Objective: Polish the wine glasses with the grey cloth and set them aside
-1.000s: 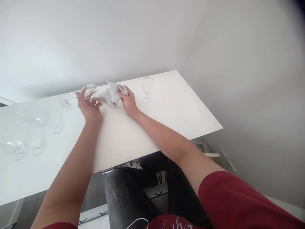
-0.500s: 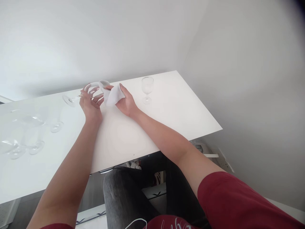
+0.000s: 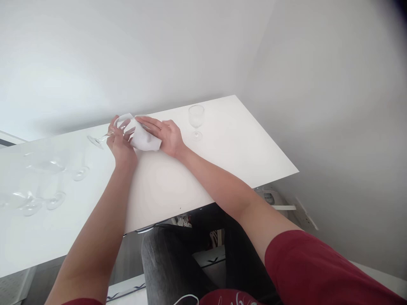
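Note:
My left hand [image 3: 120,146] is closed around a clear wine glass [image 3: 103,138], which lies tilted in the air with its foot to the left and its bowl to the right. Against the bowl, my right hand [image 3: 170,135] presses a white cloth [image 3: 145,140], fingers long and close together over it. The cloth hides the glass's rim, and part of it hangs below my right fingers. Beyond my right wrist, a second wine glass [image 3: 196,115] stands upright on the table.
Several more clear glasses [image 3: 55,199] are at the left of the white table [image 3: 241,144], faint against its surface. A wall [image 3: 159,55] runs along the far side. My legs [image 3: 165,258] are below the near edge.
My right hand has turned, its fingers now stretched flatter over the cloth at the bowl. The cloth's loose part has swung lower. The held glass has shifted slightly right and down.

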Action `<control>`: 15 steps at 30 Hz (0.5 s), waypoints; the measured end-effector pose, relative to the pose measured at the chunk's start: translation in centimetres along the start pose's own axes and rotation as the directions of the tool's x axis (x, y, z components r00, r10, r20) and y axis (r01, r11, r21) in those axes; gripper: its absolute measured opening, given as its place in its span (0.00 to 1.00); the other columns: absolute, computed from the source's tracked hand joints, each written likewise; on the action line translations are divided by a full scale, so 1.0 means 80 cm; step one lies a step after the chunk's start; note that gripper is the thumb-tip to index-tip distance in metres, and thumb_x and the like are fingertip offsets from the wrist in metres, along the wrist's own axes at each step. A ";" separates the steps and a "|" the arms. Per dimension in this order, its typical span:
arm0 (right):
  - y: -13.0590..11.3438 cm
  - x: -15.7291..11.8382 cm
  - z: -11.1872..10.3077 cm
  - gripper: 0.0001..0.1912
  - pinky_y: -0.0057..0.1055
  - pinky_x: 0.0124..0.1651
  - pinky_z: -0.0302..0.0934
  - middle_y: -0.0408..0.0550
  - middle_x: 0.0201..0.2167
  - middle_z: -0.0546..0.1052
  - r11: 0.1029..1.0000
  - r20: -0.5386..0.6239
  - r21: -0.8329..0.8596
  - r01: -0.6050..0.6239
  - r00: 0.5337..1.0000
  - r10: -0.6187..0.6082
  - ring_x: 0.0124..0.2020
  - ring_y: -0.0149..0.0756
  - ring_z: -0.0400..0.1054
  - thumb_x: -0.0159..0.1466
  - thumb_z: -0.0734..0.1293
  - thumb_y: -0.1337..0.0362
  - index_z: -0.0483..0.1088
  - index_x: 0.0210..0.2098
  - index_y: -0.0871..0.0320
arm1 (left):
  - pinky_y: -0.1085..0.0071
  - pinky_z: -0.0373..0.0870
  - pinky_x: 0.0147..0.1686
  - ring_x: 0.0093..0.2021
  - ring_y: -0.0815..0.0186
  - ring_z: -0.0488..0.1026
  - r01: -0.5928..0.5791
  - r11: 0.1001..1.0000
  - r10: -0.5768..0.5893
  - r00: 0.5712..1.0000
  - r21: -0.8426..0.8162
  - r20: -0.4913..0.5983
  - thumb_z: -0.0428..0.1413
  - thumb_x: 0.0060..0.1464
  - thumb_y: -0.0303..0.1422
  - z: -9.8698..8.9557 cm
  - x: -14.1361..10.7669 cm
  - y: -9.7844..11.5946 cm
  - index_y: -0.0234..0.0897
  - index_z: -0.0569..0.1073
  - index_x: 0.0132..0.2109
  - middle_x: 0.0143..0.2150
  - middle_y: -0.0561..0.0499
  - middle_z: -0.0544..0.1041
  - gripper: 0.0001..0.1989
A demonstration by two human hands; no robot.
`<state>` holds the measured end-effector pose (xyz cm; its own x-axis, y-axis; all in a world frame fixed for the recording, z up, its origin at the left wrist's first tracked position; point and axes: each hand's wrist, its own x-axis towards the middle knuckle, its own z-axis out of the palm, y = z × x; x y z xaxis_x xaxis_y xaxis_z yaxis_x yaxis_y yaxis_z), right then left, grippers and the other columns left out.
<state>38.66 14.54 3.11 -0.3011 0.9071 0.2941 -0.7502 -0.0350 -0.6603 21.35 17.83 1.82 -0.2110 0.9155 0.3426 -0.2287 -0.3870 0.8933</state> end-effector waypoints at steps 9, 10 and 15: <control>0.035 0.022 -0.020 0.27 0.25 0.35 0.71 0.37 0.36 0.74 0.998 -0.481 -0.041 -0.044 0.876 0.019 0.35 0.31 0.72 0.45 0.81 0.70 0.68 0.40 0.53 | 0.68 0.79 0.41 0.50 0.56 0.84 -0.027 0.988 0.012 0.995 0.151 0.097 0.61 0.63 0.57 0.004 -0.009 0.004 0.46 0.76 0.62 0.62 0.41 0.79 0.29; 0.034 0.022 -0.020 0.24 0.25 0.35 0.70 0.37 0.34 0.74 0.998 -0.490 -0.023 -0.056 0.871 0.037 0.34 0.31 0.71 0.46 0.80 0.70 0.67 0.38 0.53 | 0.69 0.79 0.40 0.49 0.57 0.84 -0.029 0.988 0.017 0.997 0.149 0.080 0.60 0.63 0.56 0.004 -0.008 0.004 0.45 0.76 0.62 0.62 0.41 0.79 0.28; 0.026 0.018 -0.016 0.10 0.23 0.31 0.65 0.36 0.27 0.69 0.995 -0.464 -0.089 -0.051 0.886 0.004 0.30 0.30 0.66 0.54 0.71 0.70 0.67 0.32 0.54 | 0.74 0.77 0.34 0.49 0.61 0.82 0.048 0.993 -0.052 0.998 0.104 0.037 0.59 0.66 0.53 0.006 -0.008 0.014 0.45 0.78 0.57 0.61 0.42 0.79 0.22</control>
<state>37.43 16.30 1.28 0.0035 0.9980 -0.0628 -0.6784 -0.0437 -0.7334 21.67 16.88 2.78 -0.1638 0.9379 0.3058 -0.1386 -0.3288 0.9342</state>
